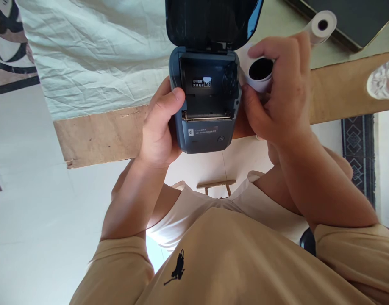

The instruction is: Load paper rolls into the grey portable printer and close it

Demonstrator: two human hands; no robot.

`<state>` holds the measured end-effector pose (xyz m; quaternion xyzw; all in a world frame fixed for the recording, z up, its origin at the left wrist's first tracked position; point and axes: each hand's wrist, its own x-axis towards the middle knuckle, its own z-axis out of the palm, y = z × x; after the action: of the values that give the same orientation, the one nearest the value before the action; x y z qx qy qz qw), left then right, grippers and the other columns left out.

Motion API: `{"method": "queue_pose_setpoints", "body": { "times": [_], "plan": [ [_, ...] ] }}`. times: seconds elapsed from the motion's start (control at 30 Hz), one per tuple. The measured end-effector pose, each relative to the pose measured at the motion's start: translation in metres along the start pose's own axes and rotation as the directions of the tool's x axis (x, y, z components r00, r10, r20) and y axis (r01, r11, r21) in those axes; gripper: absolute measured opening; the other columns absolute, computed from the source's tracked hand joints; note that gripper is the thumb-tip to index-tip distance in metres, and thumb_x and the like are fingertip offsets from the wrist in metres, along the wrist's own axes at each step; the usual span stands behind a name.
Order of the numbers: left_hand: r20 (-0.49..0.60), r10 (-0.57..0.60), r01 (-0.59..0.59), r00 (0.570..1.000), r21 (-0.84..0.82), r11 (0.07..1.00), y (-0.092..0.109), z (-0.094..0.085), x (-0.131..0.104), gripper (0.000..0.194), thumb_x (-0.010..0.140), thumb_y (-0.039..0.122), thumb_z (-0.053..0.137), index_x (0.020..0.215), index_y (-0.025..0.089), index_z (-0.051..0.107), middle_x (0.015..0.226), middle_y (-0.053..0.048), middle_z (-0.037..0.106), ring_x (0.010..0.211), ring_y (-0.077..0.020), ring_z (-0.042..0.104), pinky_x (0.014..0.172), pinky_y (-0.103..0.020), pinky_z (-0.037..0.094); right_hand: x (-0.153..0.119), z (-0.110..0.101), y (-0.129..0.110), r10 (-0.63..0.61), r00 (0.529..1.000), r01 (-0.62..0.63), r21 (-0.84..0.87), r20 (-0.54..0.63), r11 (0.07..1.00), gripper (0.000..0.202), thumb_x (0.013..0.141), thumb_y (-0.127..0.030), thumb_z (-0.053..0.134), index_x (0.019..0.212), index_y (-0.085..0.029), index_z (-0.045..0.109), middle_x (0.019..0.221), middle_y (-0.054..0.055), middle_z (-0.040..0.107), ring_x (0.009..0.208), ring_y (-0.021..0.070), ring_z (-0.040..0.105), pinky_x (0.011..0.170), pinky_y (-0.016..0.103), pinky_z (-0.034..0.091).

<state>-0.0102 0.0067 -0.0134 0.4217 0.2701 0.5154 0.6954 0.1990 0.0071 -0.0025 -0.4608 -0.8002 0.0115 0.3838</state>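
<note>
A dark blue label printer (pixel 201 140) is held up above the table's front edge, its glossy black lid (pixel 210 21) swung open away from me. Inside, the paper bay shows bare apart from a small printed sticker. My left hand (pixel 161 123) is closed around the printer's left side, the thumb resting on its rim. In my right hand (pixel 280 84) is a white paper roll (pixel 259 84) with a dark hollow core, gripped between thumb and fingers. The roll is right beside the printer's right side; whether they touch I cannot tell.
A second white paper roll (pixel 323 25) stands behind my right hand, near a black flat case (pixel 353 21). Pale green cloth (pixel 102 55) covers the table behind a bare wooden edge (pixel 102 135). A clear glass (pixel 383 80) stands at the far right.
</note>
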Motion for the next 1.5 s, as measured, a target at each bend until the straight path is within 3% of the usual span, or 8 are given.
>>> {"method": "queue_pose_setpoints", "body": {
  "times": [0.17, 0.33, 0.57, 0.73, 0.87, 1.1, 1.2, 1.5],
  "plan": [
    [0.019, -0.001, 0.001, 1.000, 0.019, 1.000, 0.001, 0.000, -0.001, 0.019, 0.081, 0.044, 0.048, 0.086, 0.029, 0.058, 0.107, -0.002, 0.069, 0.122, -0.0323, 0.063, 0.073, -0.041, 0.060, -0.002, -0.003, -0.004, 0.132, 0.990, -0.138, 0.120, 0.053, 0.983, 0.053, 0.077, -0.012, 0.050, 0.128, -0.025, 0.041, 0.128, 0.005, 0.058, 0.114, 0.0187, 0.060, 0.099, 0.035, 0.053],
    [-0.002, -0.012, 0.012, 1.000, 0.017, 1.000, 0.001, 0.001, 0.000, 0.019, 0.080, 0.045, 0.051, 0.085, 0.030, 0.060, 0.100, -0.001, 0.071, 0.121, -0.0325, 0.063, 0.072, -0.040, 0.060, -0.001, -0.006, -0.010, 0.106, 0.992, -0.114, 0.115, 0.073, 0.987, 0.053, 0.072, -0.009, 0.045, 0.124, -0.020, 0.049, 0.119, 0.005, 0.064, 0.111, 0.0172, 0.063, 0.096, 0.032, 0.053],
    [0.026, 0.016, -0.019, 1.000, 0.119, 0.993, -0.003, 0.000, 0.002, 0.025, 0.082, 0.049, 0.042, 0.090, 0.034, 0.060, 0.105, 0.000, 0.069, 0.117, -0.0322, 0.065, 0.070, -0.042, 0.059, 0.001, -0.004, -0.009, 0.073, 0.996, -0.077, 0.075, 0.058, 0.994, 0.036, 0.077, -0.018, 0.051, 0.113, -0.025, 0.051, 0.108, 0.003, 0.065, 0.097, 0.0166, 0.063, 0.081, 0.031, 0.052],
    [0.021, 0.058, -0.060, 0.998, 0.113, 0.992, -0.006, -0.003, 0.003, 0.024, 0.076, 0.049, 0.048, 0.088, 0.034, 0.063, 0.100, -0.003, 0.070, 0.113, -0.0343, 0.066, 0.068, -0.043, 0.058, 0.002, -0.002, -0.011, 0.059, 0.996, -0.061, 0.018, 0.060, 0.998, 0.032, 0.074, -0.015, 0.052, 0.105, -0.022, 0.054, 0.101, 0.006, 0.064, 0.088, 0.0166, 0.059, 0.076, 0.033, 0.048],
    [-0.010, 0.002, -0.002, 1.000, 0.070, 0.998, -0.004, -0.001, 0.002, 0.024, 0.077, 0.048, 0.046, 0.087, 0.034, 0.062, 0.103, -0.002, 0.070, 0.114, -0.0333, 0.066, 0.068, -0.042, 0.058, 0.002, 0.000, -0.009, 0.047, 0.998, -0.048, 0.015, 0.046, 0.999, 0.035, 0.073, -0.016, 0.052, 0.106, -0.026, 0.052, 0.099, 0.004, 0.064, 0.085, 0.0157, 0.058, 0.071, 0.032, 0.047],
    [-0.044, -0.017, 0.021, 0.999, 0.087, 0.996, 0.000, 0.003, 0.001, 0.021, 0.075, 0.048, 0.050, 0.085, 0.032, 0.060, 0.097, -0.002, 0.071, 0.116, -0.0331, 0.066, 0.065, -0.041, 0.058, 0.002, -0.002, -0.011, 0.073, 0.995, -0.075, 0.026, 0.063, 0.997, 0.033, 0.074, -0.015, 0.050, 0.105, -0.026, 0.052, 0.101, 0.003, 0.064, 0.088, 0.0162, 0.059, 0.073, 0.031, 0.048],
    [-0.011, 0.005, -0.004, 1.000, 0.107, 0.994, -0.002, 0.003, 0.001, 0.021, 0.076, 0.050, 0.047, 0.085, 0.034, 0.058, 0.096, -0.001, 0.070, 0.115, -0.0324, 0.066, 0.066, -0.041, 0.059, 0.002, -0.002, -0.012, 0.063, 0.996, -0.064, 0.026, 0.059, 0.998, 0.033, 0.074, -0.015, 0.050, 0.105, -0.025, 0.052, 0.101, 0.004, 0.064, 0.087, 0.0167, 0.059, 0.073, 0.031, 0.048],
    [-0.037, -0.015, 0.016, 0.999, 0.025, 1.000, -0.001, 0.002, 0.000, 0.021, 0.074, 0.046, 0.053, 0.083, 0.031, 0.062, 0.102, -0.002, 0.071, 0.115, -0.0347, 0.066, 0.061, -0.040, 0.058, 0.002, -0.002, -0.011, 0.047, 0.997, -0.048, 0.020, 0.059, 0.999, 0.031, 0.074, -0.015, 0.051, 0.105, -0.022, 0.054, 0.100, 0.006, 0.064, 0.086, 0.0164, 0.059, 0.073, 0.031, 0.046]
  ]
}}
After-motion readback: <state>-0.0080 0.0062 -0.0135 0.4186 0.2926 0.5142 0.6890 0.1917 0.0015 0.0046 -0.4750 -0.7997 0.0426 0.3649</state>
